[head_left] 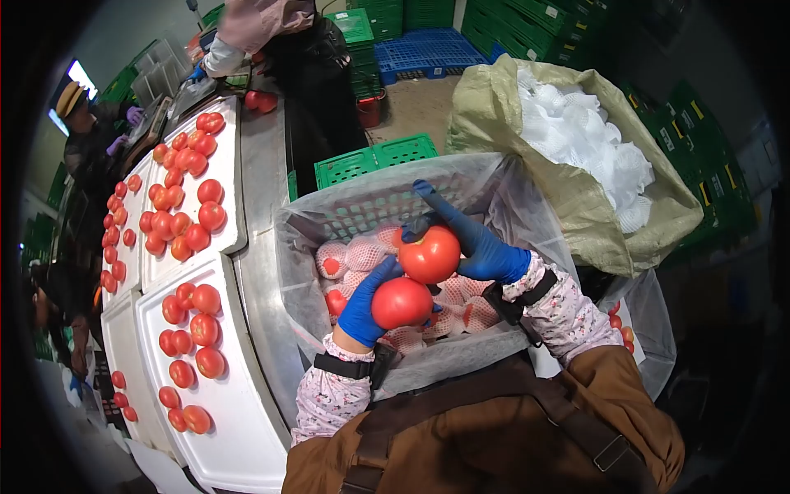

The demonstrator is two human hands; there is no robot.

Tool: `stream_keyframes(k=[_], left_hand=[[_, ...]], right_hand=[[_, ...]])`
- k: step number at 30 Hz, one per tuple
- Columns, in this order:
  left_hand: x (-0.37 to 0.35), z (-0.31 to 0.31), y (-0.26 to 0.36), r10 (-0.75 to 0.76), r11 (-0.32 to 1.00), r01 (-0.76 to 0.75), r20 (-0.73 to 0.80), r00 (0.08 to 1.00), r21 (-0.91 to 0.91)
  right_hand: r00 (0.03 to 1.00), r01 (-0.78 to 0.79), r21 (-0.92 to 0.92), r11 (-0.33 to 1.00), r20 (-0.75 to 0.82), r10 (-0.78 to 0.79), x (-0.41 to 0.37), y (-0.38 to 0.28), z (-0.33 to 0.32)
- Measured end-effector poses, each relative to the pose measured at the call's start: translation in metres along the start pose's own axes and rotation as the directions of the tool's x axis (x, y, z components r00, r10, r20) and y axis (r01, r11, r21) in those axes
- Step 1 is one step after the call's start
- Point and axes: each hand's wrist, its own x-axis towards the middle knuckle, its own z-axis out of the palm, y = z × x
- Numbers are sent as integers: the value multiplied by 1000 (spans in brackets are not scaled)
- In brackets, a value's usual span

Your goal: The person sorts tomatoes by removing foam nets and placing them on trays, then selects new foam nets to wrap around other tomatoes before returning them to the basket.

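Smooth, round red tomatoes, cupped one each in the blue-gloved left hand and blue-gloved right hand, should be pressed only lightly

The lower tomato partly hides the left fingers; a co-worker is cropped above.

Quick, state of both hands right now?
Left hand: holding the lower tomato, fingers curled around it.
Right hand: holding the upper tomato, one finger extended.
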Motion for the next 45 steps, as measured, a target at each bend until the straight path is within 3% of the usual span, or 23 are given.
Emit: stream_keyframes(k=[3, 5, 8, 9, 11, 12, 13, 14, 15, 16, 18, 19, 22, 24, 27, 34, 37, 40, 41, 42, 43, 44, 45], left_hand=[[-7, 5, 0, -57, 998, 56, 57, 997, 9], [-12, 14, -4, 23, 999, -21, -46, 999, 34], [-14, 11, -3, 107, 981, -114, 49, 993, 160], [-17, 20, 0, 105, 984, -103, -8, 994, 142], [-18, 22, 6, 7, 987, 7, 87, 996, -163], [-21, 27, 9, 42, 987, -26, 99, 994, -161], [-26, 32, 12, 67, 986, -48, 116, 991, -157], [-35, 32, 18, 146, 984, -141, 35, 989, -112], [-41, 26, 27, 177, 960, -168, 25, 984, -222], [-55, 30, 34, 499, 859, -482, -68, 864, 174], [-79, 20, 71, 744, 603, -639, -48, 666, 477], [-84, -9, 105, 719, 656, -641, -71, 691, 398], [-101, -134, 191, 896, 195, -461, 34, 442, 866], [-108, -159, 240, 904, 313, -513, -85, 418, 800], [-114, -178, 301, 826, 562, -733, -308, 472, 383], [-121, -191, 366, 782, 400, -910, -477, 401, -108], [-125, -170, 361, 770, 451, -856, -374, 517, -254], [-134, -125, 318, 754, 643, -756, -73, 653, -125], [-140, -94, 292, 708, 703, -704, 5, 706, -101], [-145, -70, 268, 723, 691, -723, 3, 691, -13], [-149, -42, 240, 753, 658, -751, -14, 658, 65], [-159, -28, 216, 717, 691, -714, 20, 697, 113], [-167, -20, 196, 690, 704, -691, 74, 720, 164]], right_hand=[[1000, -6, 50, 999, 6, 6, 5, 2, 3], [999, -34, 48, 998, 9, 33, 6, 3, 8], [998, -54, -79, 995, 39, 58, 12, 15, 13], [1000, -11, -138, 990, 14, 13, 9, 31, 11], [994, -64, -253, 965, -103, 39, 11, 29, 17], [985, -95, -293, 951, -168, 46, 18, 18, 24], [981, 35, -424, 905, -160, -113, 22, 21, 27], [983, 28, -441, 897, -152, -105, 22, 16, 29], [984, 13, -459, 888, -154, -94, 21, 7, 30], [987, -32, -451, 892, -153, -42, 15, 8, 26], [980, -57, -403, 913, -198, -27, 11, 4, 27], [979, -49, -405, 913, -201, -36, 9, 5, 26], [958, -240, -303, 922, -227, 175, -2, 8, 26], [960, -246, -318, 916, -213, 184, -3, 11, 29], [953, -283, -315, 906, -194, 231, -2, 11, 29], [945, -324, -416, 850, -109, 308, 9, 18, 19], [961, -275, -461, 844, -97, 260, 19, 29, 15], [922, -387, -430, 816, -183, 341, 29, 40, 4], [920, -391, -524, 756, -237, 312, 31, 49, -6], [924, -363, -488, 794, -297, 240, 36, 54, -11], [856, -482, -351, 803, -386, 344, 40, 54, -16], [886, -453, -510, 731, -353, 302, 48, 44, -18], [867, -497, -513, 700, -318, 383, 55, 41, -18]])
